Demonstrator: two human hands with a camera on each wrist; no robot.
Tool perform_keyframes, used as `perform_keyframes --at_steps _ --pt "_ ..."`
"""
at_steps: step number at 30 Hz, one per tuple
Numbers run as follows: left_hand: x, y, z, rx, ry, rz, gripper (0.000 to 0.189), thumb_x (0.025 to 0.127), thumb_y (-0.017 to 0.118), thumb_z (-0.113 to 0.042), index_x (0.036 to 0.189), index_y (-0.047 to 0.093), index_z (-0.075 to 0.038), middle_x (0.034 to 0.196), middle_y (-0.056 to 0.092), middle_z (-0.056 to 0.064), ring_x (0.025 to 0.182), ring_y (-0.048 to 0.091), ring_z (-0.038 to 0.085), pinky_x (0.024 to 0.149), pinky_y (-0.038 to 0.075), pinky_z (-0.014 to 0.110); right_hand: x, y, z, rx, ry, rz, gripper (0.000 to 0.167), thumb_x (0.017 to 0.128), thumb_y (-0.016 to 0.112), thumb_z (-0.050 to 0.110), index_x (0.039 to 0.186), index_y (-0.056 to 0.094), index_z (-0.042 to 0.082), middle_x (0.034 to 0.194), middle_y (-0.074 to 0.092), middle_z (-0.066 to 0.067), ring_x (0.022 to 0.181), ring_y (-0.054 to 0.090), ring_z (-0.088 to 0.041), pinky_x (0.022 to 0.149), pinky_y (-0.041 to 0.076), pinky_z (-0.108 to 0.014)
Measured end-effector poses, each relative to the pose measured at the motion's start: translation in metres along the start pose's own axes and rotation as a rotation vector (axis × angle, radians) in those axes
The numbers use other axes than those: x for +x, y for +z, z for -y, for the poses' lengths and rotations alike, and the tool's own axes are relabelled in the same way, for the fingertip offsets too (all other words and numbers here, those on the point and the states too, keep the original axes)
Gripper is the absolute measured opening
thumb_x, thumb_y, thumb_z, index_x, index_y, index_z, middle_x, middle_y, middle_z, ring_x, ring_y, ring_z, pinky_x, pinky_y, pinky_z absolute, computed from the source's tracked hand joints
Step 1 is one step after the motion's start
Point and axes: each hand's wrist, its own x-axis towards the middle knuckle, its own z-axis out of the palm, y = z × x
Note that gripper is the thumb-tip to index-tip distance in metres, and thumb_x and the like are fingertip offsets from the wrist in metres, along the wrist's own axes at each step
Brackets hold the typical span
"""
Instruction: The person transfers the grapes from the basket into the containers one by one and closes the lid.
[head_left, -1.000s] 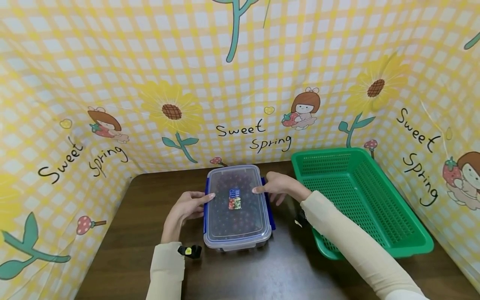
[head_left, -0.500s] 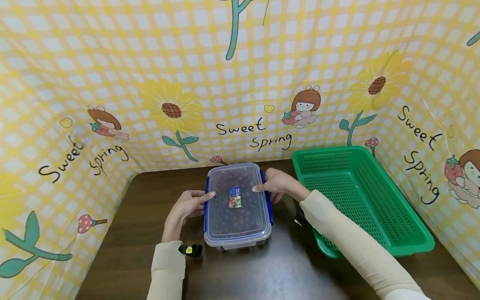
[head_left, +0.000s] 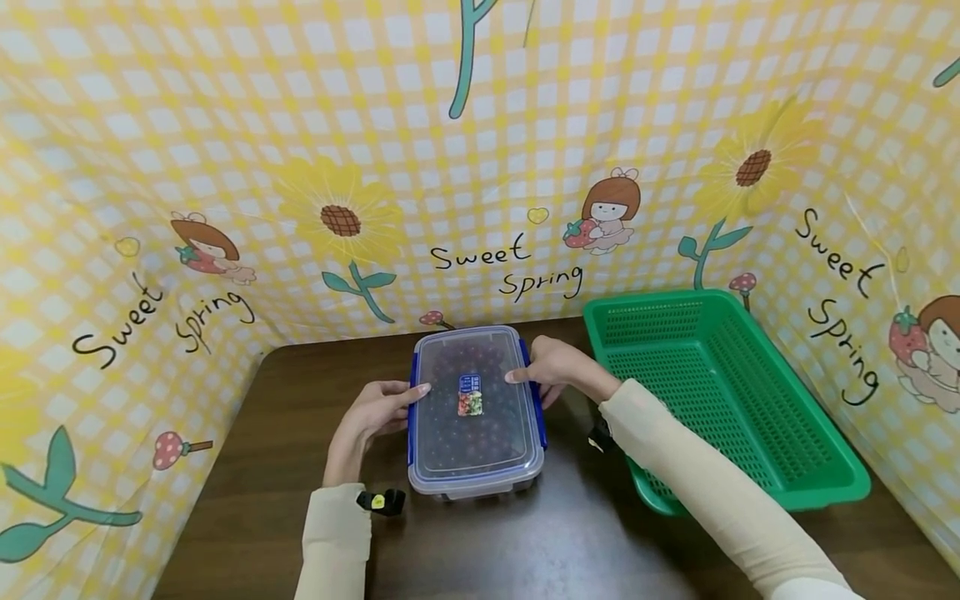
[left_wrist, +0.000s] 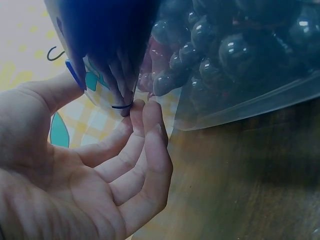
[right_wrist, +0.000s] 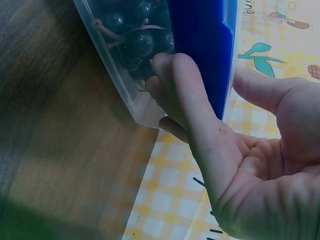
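A clear food container (head_left: 487, 477) with a lid and blue side latches stands on the table. Through its walls I see dark grapes (left_wrist: 237, 52) on their stems. My left hand (head_left: 375, 410) holds its left side, thumb on the lid's edge, curled fingertips at the lower end of the blue latch (left_wrist: 105, 30). On the opposite side my right hand (head_left: 561, 368) grips the container, its thumb over the lid and its fingers against the right blue latch (right_wrist: 202, 45) and the wall. Both latches lie down along the sides.
A green perforated basket (head_left: 750, 492) stands to the right, partly behind my right sleeve. The brown wooden table (head_left: 292, 417) meets a yellow checked cloth (head_left: 420, 183) hung at the back and on both sides.
The right latch, which stuck out a little at its near end, now lies flat against the container. My right fingers have drawn in closer to it. The left hand has hardly moved.
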Motion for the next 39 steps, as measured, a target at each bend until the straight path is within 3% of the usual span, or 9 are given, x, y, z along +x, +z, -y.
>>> perform_keyframes --at_steps 4,12,17,29,39 --pt "-0.0006 0.0012 0.0007 0.004 -0.004 -0.001 0.089 0.09 0.08 -0.053 0.15 0.048 0.005 0.125 0.072 0.018 0.099 0.072 0.02 0.092 0.064 0.036 0.0005 -0.0002 -0.0005 -0.005 0.004 -0.001 0.036 0.099 0.076 0.029 0.087 0.068 -0.004 0.084 0.078 -0.019 0.073 0.079 -0.029 0.067 0.066 -0.04" --pt "0.0002 0.0001 -0.0028 0.012 0.003 -0.008 0.088 0.09 0.079 -0.054 0.149 0.049 0.004 0.128 0.071 0.02 0.103 0.072 0.022 0.094 0.063 0.038 -0.0004 0.0005 0.005 -0.04 -0.012 -0.031 0.034 0.1 0.074 0.027 0.089 0.068 -0.005 0.084 0.077 -0.02 0.074 0.078 -0.027 0.074 0.066 -0.044" --pt "-0.0005 0.0015 0.0003 0.012 -0.008 -0.003 0.09 0.09 0.08 -0.055 0.15 0.049 0.004 0.125 0.071 0.018 0.1 0.071 0.02 0.092 0.064 0.037 0.0008 0.0042 0.0036 -0.073 -0.007 -0.041 0.035 0.1 0.074 0.027 0.085 0.069 -0.004 0.08 0.077 -0.018 0.071 0.078 -0.025 0.073 0.066 -0.044" --pt "0.0006 0.0006 0.0015 -0.009 -0.012 -0.009 0.087 0.089 0.08 -0.054 0.148 0.05 0.003 0.119 0.073 0.013 0.094 0.071 0.017 0.084 0.065 0.032 -0.001 0.0053 0.0059 -0.084 0.014 -0.041 0.034 0.1 0.074 0.028 0.092 0.068 -0.004 0.08 0.077 -0.018 0.069 0.078 -0.026 0.073 0.066 -0.044" --pt "-0.0004 0.0008 0.0018 -0.014 0.001 0.014 0.084 0.091 0.078 -0.055 0.147 0.052 0.003 0.116 0.076 0.011 0.092 0.074 0.013 0.087 0.064 0.032 -0.0022 0.0031 0.0066 -0.112 0.005 -0.039 0.037 0.1 0.074 0.029 0.08 0.067 -0.001 0.074 0.077 -0.016 0.066 0.078 -0.025 0.073 0.066 -0.045"
